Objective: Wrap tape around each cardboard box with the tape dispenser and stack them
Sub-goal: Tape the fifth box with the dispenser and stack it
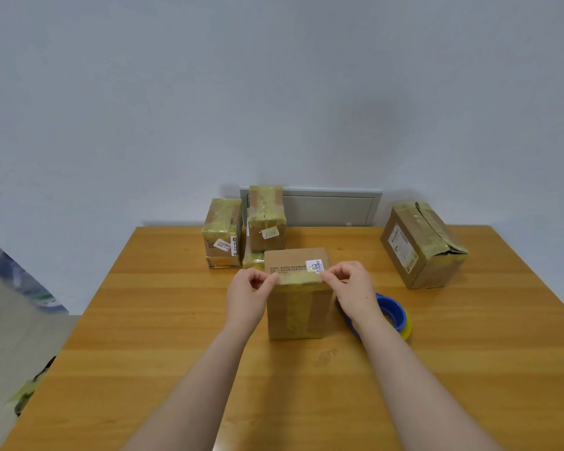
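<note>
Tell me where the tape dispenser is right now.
In the head view, the blue tape dispenser lies on the wooden table just right of the near cardboard box, partly hidden behind the right hand.

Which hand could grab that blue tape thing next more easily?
Probably the right. Both hands pinch tape on the box's top edge, but the right hand is just above the tape dispenser lying right of the box; the left hand is across the box.

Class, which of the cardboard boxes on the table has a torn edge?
The big box standing alone at the far right: its taped top is ripped, with a dark gap at the near corner. The rest show no such tear.
</note>
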